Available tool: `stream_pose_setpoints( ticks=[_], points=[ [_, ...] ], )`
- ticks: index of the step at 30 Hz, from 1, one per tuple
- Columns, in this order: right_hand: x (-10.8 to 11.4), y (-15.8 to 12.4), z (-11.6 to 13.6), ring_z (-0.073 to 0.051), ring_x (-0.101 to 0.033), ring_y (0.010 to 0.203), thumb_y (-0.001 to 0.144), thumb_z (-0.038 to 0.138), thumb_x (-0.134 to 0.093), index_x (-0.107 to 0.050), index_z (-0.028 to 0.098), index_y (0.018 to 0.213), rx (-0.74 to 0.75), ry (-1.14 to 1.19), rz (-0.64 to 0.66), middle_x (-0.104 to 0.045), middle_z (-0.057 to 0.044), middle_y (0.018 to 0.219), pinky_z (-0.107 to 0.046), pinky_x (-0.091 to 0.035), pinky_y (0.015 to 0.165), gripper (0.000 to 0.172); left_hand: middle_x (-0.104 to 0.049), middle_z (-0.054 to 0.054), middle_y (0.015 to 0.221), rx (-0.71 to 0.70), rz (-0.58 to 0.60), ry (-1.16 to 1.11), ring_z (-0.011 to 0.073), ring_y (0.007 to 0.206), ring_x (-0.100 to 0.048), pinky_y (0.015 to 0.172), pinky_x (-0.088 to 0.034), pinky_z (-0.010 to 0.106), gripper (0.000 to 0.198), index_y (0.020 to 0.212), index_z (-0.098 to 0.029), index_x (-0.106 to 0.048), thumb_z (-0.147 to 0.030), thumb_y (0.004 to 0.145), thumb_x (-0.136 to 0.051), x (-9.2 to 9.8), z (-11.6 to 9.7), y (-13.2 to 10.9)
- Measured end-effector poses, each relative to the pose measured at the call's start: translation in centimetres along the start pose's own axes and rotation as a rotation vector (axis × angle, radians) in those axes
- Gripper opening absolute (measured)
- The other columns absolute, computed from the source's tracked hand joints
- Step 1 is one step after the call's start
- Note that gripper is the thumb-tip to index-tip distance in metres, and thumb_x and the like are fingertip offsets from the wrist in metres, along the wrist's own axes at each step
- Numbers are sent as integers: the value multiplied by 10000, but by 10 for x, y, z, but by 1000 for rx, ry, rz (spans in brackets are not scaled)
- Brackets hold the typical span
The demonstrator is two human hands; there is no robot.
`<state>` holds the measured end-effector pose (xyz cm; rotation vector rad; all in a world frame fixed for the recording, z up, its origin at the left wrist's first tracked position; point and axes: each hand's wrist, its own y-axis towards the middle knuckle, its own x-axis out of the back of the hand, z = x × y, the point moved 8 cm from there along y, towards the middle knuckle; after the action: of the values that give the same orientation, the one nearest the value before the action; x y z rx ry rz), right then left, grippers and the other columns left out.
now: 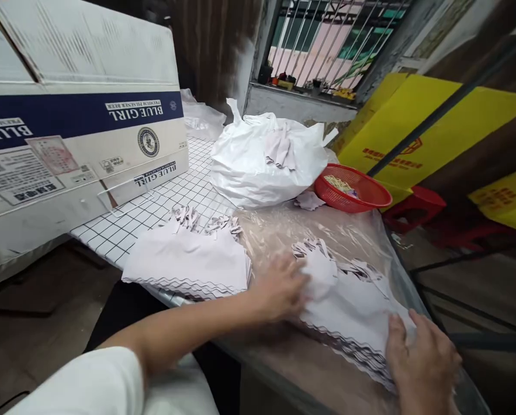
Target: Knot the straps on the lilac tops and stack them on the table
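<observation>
A stack of pale fabric pieces point(348, 300) with wavy lower edges and looped strips along the top lies before me, slanting to the right. At its left end is my left hand point(284, 288), blurred by motion, so I cannot make out its fingers' grip. My right hand point(424, 360) rests against the right end of the same stack, thumb and forefinger apart. To the left sits a second, similar fabric stack point(186, 259), touched by neither hand; my left forearm passes close to its lower right corner.
A large white carton point(85, 132) stands at the left. A stuffed white plastic bag point(249, 161) and a red basket point(357, 187) are at the back of the table. Clear plastic sheeting point(266, 225) covers the table's right part. Yellow bags point(439, 127) hang behind a dark metal bar.
</observation>
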<state>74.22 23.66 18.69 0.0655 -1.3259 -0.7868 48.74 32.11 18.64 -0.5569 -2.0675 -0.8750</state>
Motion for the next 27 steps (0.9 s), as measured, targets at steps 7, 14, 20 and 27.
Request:
stream_pose_setpoints(
  ticks=[7,14,20,27],
  points=[
    [-50,-89,207,-253,-631,858,906,550,-484,-665,222,966,148,598,402,-681,-112,921,-385,-527,790,379,-560,226,1204,876,-358,362,425,1189,-473,984,-399,598,497,1178,-118,-587,-501,879,-479,162,177,-208],
    [-98,-96,232,-222,-589,636,823,501,-588,-622,230,889,63,598,535,-605,-29,672,-338,-475,638,281,-626,108,954,1132,-348,101,316,925,-605,815,-496,420,585,1037,-175,-588,-677,757,-481,173,198,-274],
    [-82,-100,231,-203,-547,585,812,509,-594,-549,255,723,28,582,559,-583,-18,651,-322,-452,602,274,-623,62,775,970,-475,150,271,811,-592,720,-461,373,273,762,-241,-560,-496,803,-472,192,189,-263],
    [-71,-130,209,-184,-507,585,778,571,-624,-494,253,678,-177,719,679,-507,14,626,-303,-431,583,358,-608,62,848,954,-436,22,255,802,-578,705,-465,367,294,792,-250,-517,-540,830,-486,180,182,-278]
  ],
)
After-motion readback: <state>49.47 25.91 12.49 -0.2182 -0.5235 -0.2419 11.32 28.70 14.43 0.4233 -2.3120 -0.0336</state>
